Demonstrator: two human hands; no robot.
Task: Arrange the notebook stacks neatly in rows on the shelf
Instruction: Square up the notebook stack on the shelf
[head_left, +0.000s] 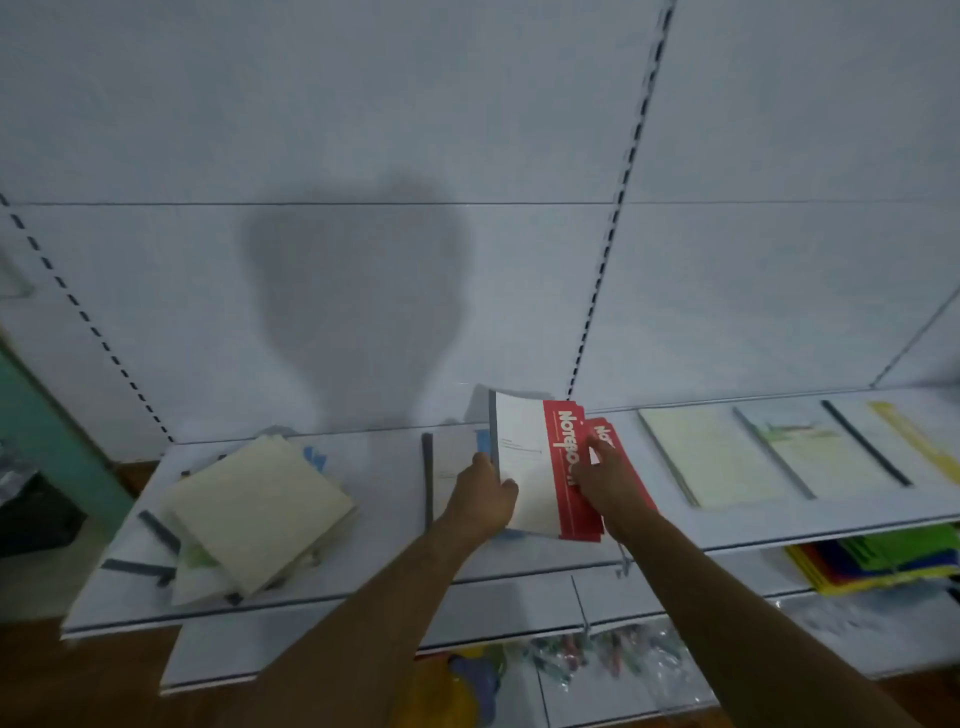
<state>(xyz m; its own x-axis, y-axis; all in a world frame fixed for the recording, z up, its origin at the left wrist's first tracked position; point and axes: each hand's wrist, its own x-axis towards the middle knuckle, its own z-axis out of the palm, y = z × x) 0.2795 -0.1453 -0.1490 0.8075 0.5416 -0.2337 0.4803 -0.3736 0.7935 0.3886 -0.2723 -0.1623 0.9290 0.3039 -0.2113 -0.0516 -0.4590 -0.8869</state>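
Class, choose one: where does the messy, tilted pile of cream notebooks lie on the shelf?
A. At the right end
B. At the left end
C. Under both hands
B: the crooked cream pile lies at the left end of the shelf, away from both hands.

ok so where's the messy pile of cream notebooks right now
In the head view the messy cream notebook pile lies askew at the left end of the white shelf, left of the left hand and the red-and-white notebooks it grips.
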